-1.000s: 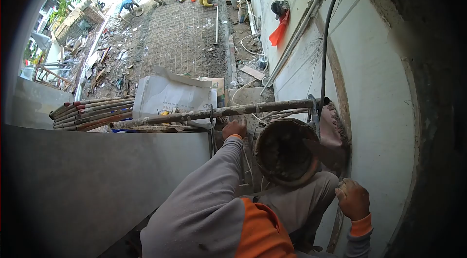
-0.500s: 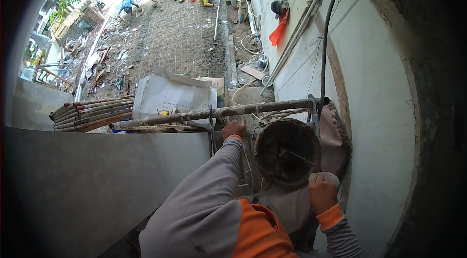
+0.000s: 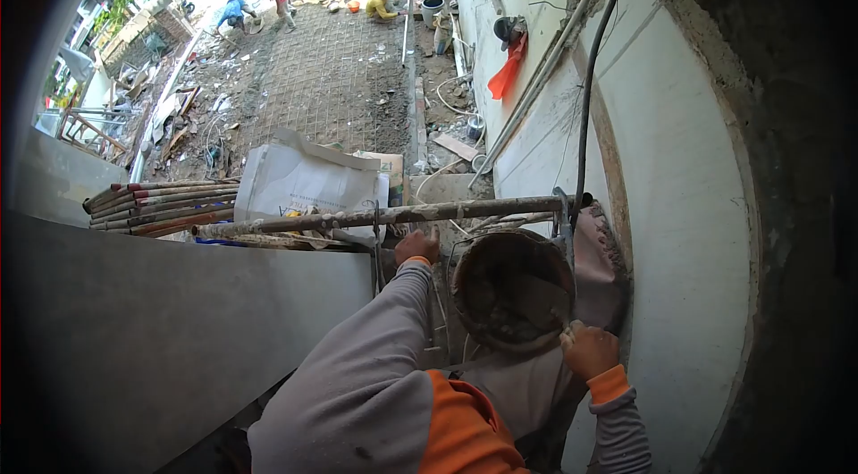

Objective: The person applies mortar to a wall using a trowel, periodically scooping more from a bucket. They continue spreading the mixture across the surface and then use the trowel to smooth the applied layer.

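The person's hands are well apart, with the right hand (image 3: 590, 351) closed round the handle of a trowel (image 3: 540, 300) at the near right edge of the bucket (image 3: 459, 306), the blade reaching inside over dark, wet-looking mortar (image 3: 487, 295). The bucket lies between the two hands, just in front of the right one and a little to the right of the left hand (image 3: 418, 247). That left hand is just below the crusted metal bar (image 3: 447, 209), and whether it grips anything cannot be told.
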`<state>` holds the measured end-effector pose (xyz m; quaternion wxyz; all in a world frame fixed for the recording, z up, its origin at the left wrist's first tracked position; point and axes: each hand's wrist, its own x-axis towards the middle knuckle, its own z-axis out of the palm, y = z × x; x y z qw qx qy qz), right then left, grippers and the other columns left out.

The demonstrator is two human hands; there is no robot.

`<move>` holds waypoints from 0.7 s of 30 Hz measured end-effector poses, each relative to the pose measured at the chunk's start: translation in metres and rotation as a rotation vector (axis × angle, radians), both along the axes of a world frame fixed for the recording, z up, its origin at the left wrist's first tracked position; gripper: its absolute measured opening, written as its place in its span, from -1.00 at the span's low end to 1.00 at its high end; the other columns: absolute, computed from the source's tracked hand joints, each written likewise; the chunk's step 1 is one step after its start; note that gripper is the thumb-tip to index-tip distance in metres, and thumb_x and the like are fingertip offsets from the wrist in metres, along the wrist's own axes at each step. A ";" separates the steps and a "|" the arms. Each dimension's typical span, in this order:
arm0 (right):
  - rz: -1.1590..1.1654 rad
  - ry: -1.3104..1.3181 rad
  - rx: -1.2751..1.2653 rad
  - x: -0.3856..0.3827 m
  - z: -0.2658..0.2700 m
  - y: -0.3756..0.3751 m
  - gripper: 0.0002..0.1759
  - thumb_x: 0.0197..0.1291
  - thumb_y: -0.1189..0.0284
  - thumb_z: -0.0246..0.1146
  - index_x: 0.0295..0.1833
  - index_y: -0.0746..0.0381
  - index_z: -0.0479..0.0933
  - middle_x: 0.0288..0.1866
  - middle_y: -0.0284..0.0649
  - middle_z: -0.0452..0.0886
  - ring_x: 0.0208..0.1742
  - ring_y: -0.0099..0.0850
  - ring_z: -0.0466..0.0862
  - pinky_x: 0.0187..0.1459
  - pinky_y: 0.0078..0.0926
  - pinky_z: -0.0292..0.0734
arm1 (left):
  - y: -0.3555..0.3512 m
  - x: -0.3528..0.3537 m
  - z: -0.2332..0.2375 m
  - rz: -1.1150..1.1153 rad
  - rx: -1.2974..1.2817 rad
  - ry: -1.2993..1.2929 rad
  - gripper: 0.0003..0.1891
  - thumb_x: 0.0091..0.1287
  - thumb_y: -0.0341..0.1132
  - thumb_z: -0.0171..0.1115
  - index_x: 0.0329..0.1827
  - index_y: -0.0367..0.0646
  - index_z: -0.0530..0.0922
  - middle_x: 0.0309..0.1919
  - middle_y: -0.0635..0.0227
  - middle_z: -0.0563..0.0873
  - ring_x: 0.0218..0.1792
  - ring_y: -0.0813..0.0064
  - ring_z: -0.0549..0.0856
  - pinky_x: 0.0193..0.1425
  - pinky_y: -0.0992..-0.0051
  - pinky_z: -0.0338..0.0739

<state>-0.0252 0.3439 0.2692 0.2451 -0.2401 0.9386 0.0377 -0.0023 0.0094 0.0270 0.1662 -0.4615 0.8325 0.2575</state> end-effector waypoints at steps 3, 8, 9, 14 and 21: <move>0.015 0.045 0.075 -0.004 0.012 0.001 -0.69 0.17 0.17 0.27 -0.24 0.23 0.59 -0.38 -0.04 0.67 -0.31 -0.06 0.71 -0.22 -0.13 0.57 | -0.002 0.001 0.001 -0.004 -0.002 -0.001 -0.35 0.36 0.23 -0.12 -0.06 -0.19 0.69 -0.06 0.01 0.72 0.00 0.09 0.71 0.10 0.21 0.55; 0.098 0.199 0.133 -0.008 0.052 -0.010 -0.76 0.17 0.26 0.25 -0.21 0.22 0.58 -0.38 -0.11 0.62 -0.33 -0.14 0.70 -0.23 -0.25 0.55 | -0.001 0.002 -0.003 -0.004 -0.009 -0.002 -0.36 0.35 0.22 -0.11 -0.10 -0.19 0.70 -0.08 0.02 0.73 -0.01 0.10 0.71 0.10 0.22 0.56; 0.129 0.258 0.135 -0.007 0.046 -0.013 -0.79 0.18 0.29 0.23 -0.20 0.22 0.58 -0.38 -0.12 0.62 -0.33 -0.16 0.70 -0.23 -0.28 0.54 | -0.001 0.002 -0.007 -0.007 -0.024 0.002 -0.36 0.35 0.22 -0.11 -0.11 -0.19 0.70 -0.09 0.02 0.73 -0.01 0.10 0.71 0.10 0.22 0.56; 0.243 0.391 0.197 0.004 -0.024 -0.036 -0.86 0.18 0.42 0.14 -0.21 0.23 0.54 -0.37 -0.15 0.61 -0.34 -0.27 0.69 -0.28 -0.37 0.52 | -0.001 0.000 -0.001 0.009 -0.005 0.008 -0.37 0.34 0.22 -0.09 -0.11 -0.18 0.70 -0.09 0.02 0.73 -0.01 0.09 0.71 0.10 0.21 0.55; 0.397 0.378 0.070 0.022 0.007 -0.019 -0.84 0.11 0.43 0.16 -0.22 0.26 0.55 -0.43 -0.21 0.54 -0.37 -0.31 0.62 -0.26 -0.38 0.48 | -0.001 0.001 0.003 0.013 0.009 -0.001 -0.37 0.34 0.23 -0.07 -0.07 -0.18 0.69 -0.08 0.02 0.72 0.00 0.09 0.71 0.10 0.20 0.55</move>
